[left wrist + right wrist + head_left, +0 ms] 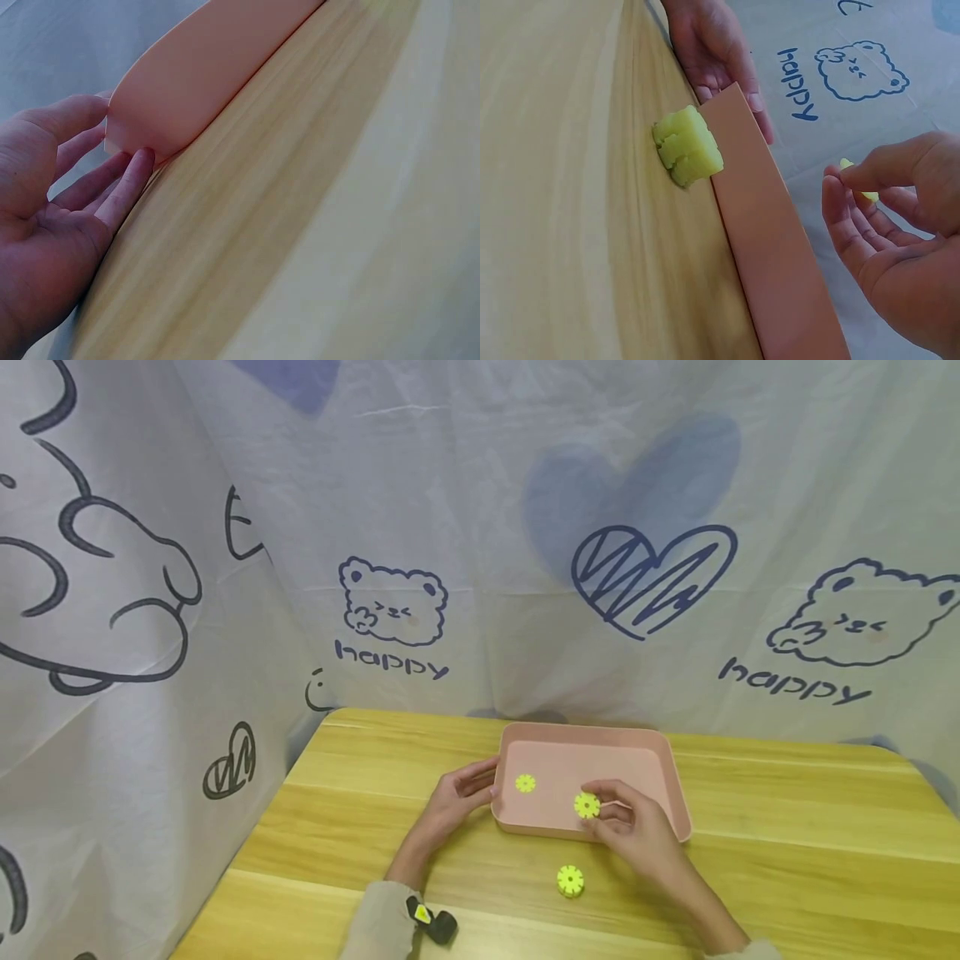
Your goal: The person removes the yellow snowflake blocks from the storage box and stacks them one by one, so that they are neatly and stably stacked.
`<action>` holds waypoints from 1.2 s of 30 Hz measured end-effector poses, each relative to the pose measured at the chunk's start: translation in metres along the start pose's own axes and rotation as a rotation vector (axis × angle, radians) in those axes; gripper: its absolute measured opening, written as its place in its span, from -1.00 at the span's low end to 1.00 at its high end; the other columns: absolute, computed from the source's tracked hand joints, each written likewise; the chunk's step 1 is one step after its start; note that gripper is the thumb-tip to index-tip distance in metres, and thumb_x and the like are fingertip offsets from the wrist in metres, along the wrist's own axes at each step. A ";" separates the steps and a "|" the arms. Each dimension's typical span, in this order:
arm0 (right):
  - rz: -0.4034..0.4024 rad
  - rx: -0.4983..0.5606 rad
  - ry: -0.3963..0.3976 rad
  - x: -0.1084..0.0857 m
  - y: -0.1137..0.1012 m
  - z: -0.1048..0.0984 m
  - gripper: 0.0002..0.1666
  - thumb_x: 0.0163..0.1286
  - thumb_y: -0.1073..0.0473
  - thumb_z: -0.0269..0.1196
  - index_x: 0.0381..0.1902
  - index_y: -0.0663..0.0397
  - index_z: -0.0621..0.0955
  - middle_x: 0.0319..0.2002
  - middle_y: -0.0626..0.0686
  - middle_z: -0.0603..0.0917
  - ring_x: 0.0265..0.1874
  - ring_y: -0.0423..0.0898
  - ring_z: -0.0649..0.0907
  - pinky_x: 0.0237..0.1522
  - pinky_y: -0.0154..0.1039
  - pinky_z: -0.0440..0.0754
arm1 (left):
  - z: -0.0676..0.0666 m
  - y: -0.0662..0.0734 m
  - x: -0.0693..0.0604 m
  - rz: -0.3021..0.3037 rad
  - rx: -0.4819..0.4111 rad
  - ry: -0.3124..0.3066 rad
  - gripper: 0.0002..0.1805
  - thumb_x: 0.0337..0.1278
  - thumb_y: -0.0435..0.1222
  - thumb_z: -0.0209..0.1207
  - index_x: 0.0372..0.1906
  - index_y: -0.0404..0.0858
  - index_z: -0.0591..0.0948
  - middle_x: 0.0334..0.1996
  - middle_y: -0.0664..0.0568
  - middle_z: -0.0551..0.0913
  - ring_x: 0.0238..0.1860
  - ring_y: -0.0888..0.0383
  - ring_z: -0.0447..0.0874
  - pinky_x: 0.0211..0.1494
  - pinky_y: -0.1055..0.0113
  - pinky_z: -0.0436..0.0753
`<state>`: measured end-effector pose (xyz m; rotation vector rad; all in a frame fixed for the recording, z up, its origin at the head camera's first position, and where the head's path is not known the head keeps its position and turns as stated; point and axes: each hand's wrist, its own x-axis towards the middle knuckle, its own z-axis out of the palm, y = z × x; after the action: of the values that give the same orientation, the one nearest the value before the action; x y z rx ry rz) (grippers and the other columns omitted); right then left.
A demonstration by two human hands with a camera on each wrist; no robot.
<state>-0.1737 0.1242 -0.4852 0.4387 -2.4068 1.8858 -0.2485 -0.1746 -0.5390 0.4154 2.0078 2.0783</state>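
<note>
My right hand [637, 835] pinches a yellow notched plastic disc [587, 805] between thumb and fingertips, above the front of a pink tray [585, 757]. In the right wrist view only a sliver of that disc [870, 196] shows between the fingers. Another yellow disc [526, 783] lies flat inside the tray at the left. Against the tray's left end rests my left hand [453, 797]; in the left wrist view its extended fingers [127, 187] touch the tray's corner. A stack of yellow notched discs [688, 146] stands on the table just in front of the tray.
The tray sits near the far edge of a wooden table [787, 827]. Behind and to the left hangs a white printed cloth [487, 485] with hearts and bear drawings. A black device [435, 922] is strapped at the left wrist.
</note>
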 end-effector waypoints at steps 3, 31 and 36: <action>0.018 -0.003 -0.003 -0.004 -0.001 0.000 -0.51 0.21 0.48 0.44 0.12 0.27 0.63 0.01 0.22 0.64 -0.25 -0.08 0.73 -0.17 -0.30 0.77 | 0.000 0.000 0.000 -0.005 0.003 0.004 -0.43 0.40 -0.47 0.21 0.45 -0.41 0.41 0.42 -0.26 0.44 0.43 -0.17 0.42 0.36 0.23 0.53; -0.194 -0.187 0.011 -0.033 0.009 0.005 -0.53 0.06 0.41 0.56 -0.04 0.15 0.70 -0.29 -0.08 0.62 -0.36 -0.15 0.63 -0.38 -0.33 0.73 | 0.000 0.002 -0.001 0.002 0.022 -0.003 -0.44 0.41 -0.48 0.20 0.46 -0.42 0.41 0.42 -0.27 0.43 0.42 -0.17 0.42 0.35 0.23 0.55; -0.213 -0.190 0.011 -0.035 0.010 0.006 -0.54 0.08 0.41 0.56 -0.04 0.12 0.69 -0.29 -0.06 0.61 -0.39 -0.09 0.63 -0.43 -0.34 0.70 | 0.001 0.002 -0.001 0.001 0.012 -0.006 -0.44 0.42 -0.49 0.18 0.46 -0.43 0.40 0.42 -0.29 0.43 0.42 -0.18 0.42 0.33 0.24 0.57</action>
<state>-0.1418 0.1269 -0.5040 0.6390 -2.3930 1.5535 -0.2470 -0.1746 -0.5372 0.4245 2.0174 2.0642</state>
